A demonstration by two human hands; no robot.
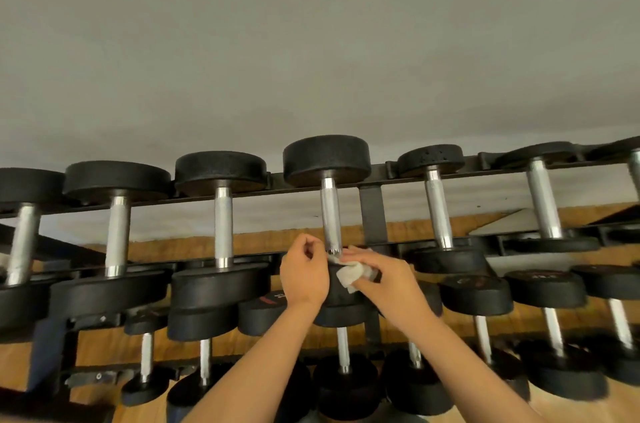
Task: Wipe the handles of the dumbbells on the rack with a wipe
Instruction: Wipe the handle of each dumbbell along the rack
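Grey wall (311,41) is seen behind the dumbbell rack (372,214). A white wipe (351,275) is pinched by the right grip (384,280) at the 6 o'clock end of the centre handle (330,214). The left grip (304,273) is curled at its 9 o'clock, contents indiscernible.

Nothing can be read for certain. On the lower row, one dumbbell head (266,310) bears a red stripe and pale lettering, too blurred to make out. Further right, a second head (476,291) shows a faint emblem and a third head (543,285) faint pale figures, both illegible.
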